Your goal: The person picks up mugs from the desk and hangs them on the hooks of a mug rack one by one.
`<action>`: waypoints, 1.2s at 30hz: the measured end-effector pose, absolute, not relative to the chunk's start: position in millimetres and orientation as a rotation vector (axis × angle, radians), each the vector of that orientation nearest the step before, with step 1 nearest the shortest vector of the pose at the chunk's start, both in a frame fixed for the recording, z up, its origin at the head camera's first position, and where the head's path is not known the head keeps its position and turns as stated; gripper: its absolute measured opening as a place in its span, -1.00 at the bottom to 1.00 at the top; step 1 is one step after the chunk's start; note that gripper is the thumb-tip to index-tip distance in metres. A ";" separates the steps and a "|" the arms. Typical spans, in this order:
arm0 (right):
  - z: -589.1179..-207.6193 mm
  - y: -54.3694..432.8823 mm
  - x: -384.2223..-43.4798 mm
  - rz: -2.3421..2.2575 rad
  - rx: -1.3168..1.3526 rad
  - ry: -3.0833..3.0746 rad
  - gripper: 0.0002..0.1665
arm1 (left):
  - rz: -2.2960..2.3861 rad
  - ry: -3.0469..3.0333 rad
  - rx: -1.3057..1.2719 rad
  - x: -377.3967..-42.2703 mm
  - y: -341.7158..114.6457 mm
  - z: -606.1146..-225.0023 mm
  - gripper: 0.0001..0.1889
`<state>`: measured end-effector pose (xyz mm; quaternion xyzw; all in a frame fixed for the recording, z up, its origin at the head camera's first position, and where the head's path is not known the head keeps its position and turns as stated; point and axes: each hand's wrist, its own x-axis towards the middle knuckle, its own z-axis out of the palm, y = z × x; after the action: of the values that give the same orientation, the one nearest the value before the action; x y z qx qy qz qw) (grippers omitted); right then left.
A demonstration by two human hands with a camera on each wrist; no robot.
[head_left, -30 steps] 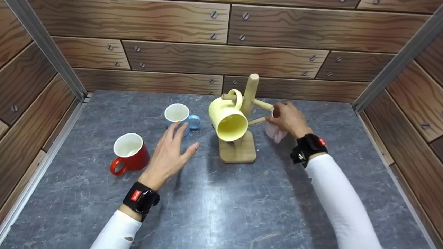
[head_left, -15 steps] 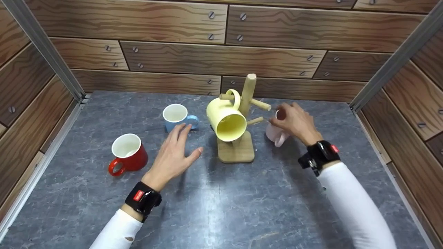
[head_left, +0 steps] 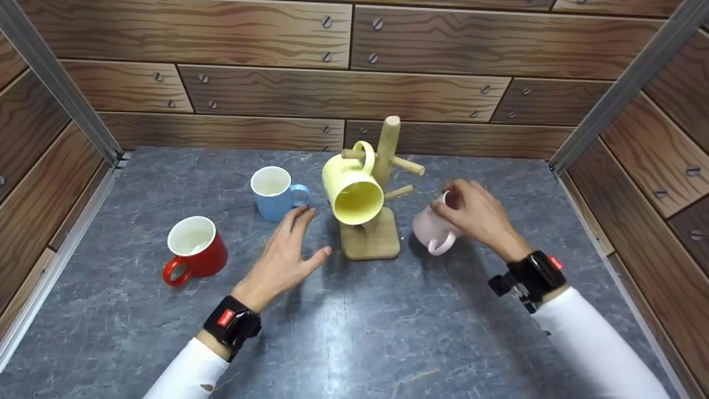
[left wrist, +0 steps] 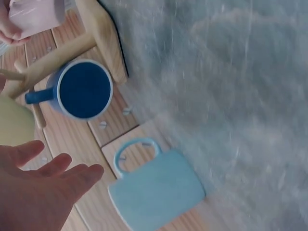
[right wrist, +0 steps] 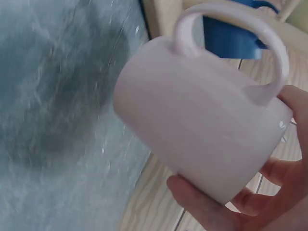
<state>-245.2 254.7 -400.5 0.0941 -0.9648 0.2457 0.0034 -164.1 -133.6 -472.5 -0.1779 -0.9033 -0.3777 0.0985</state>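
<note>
My right hand point(head_left: 479, 219) grips a pale pink mug point(head_left: 435, 228) by its rim, to the right of the wooden mug tree point(head_left: 370, 248). The pink mug is tilted, its handle towards me; in the right wrist view fingers and thumb curl round its mouth end. Relaxed and holding nothing, my left hand point(head_left: 279, 259) hovers with its fingertips near a light blue mug point(head_left: 274, 202). A yellow mug point(head_left: 343, 180) hangs by its handle from an upper peg. On another peg hangs a dark blue mug point(left wrist: 84, 90), hidden from the head view behind the yellow one.
A red mug point(head_left: 202, 255) with a white inside stands upright at the left, its handle towards me. The grey marbled tabletop point(head_left: 354, 332) is bounded by wood-patterned panels point(head_left: 266, 91) at the back and both sides, with metal posts point(head_left: 615, 91) at the corners.
My right hand has brought the pink mug away from the tree's right-hand pegs, towards me. My left hand has drawn slightly back from the light blue mug. The view has shifted a little.
</note>
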 end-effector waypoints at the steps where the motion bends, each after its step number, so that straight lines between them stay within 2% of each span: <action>1: -400.6 255.2 -242.8 0.808 0.290 -3.024 -0.27 | -1.127 -2.675 -0.532 -163.3 -131.8 -474.2 -0.16; 8: -404.8 252.6 -229.2 1.057 0.254 -3.024 -0.31 | -1.170 -2.777 -0.587 -158.0 -112.6 -475.2 -0.10; 20: -418.3 234.8 -208.2 1.443 0.261 -3.026 -0.35 | -1.105 -2.753 -0.863 -159.3 -84.1 -482.5 -0.08; 28: -424.3 218.1 -200.5 1.719 0.172 -2.973 -0.36 | -1.208 -2.732 -0.857 -153.5 -69.5 -494.5 0.14; 36: -425.2 202.7 -192.1 1.941 0.099 -2.934 -0.36 | -1.303 -2.696 -0.856 -149.6 -57.1 -500.3 0.21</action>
<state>-192.1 202.7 -425.2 0.0277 -0.8189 0.5417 -0.1875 -149.6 -57.1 -500.3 -0.2748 -0.8657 -0.4182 0.0136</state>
